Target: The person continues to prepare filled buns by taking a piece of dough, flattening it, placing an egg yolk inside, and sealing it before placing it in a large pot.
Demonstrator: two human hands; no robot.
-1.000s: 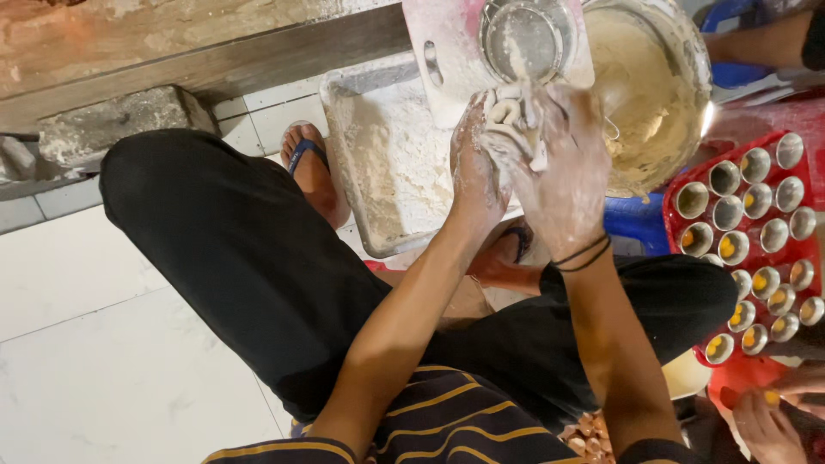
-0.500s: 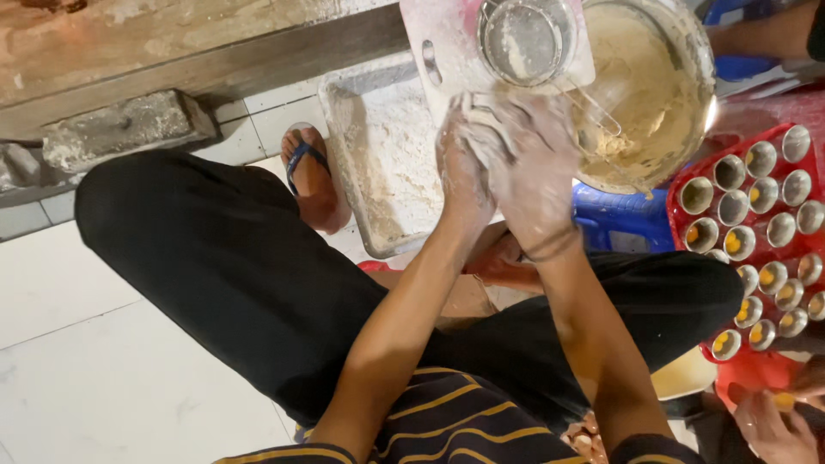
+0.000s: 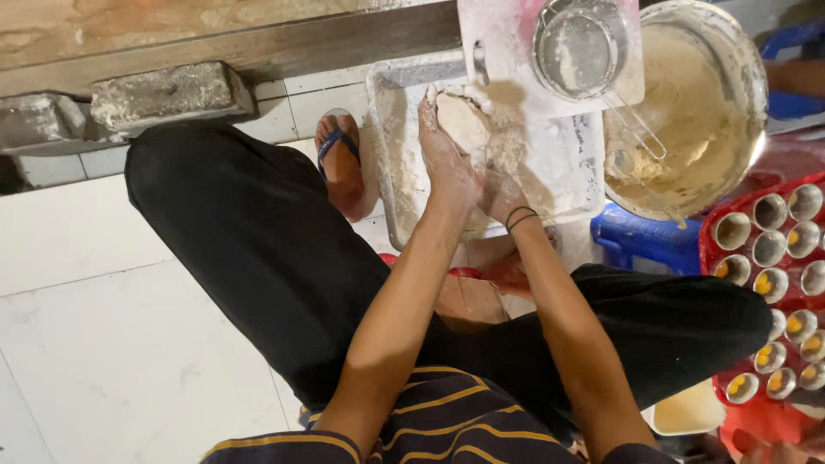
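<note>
A flour-dusted left hand (image 3: 447, 167) cups a pale round lump of dough (image 3: 462, 122) over the white floured board (image 3: 567, 163), dough at twelve o'clock; the right hand (image 3: 501, 191), farther off, presses alongside, grip unclear.

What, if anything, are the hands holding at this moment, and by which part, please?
The left hand cups a pale lump of dough from its side, over the floured board; the right hand sits beside it, its grip hidden.

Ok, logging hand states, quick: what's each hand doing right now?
Left hand: closed around a dough lump, over the floured board.
Right hand: mostly hidden behind the left; cannot tell.
</note>
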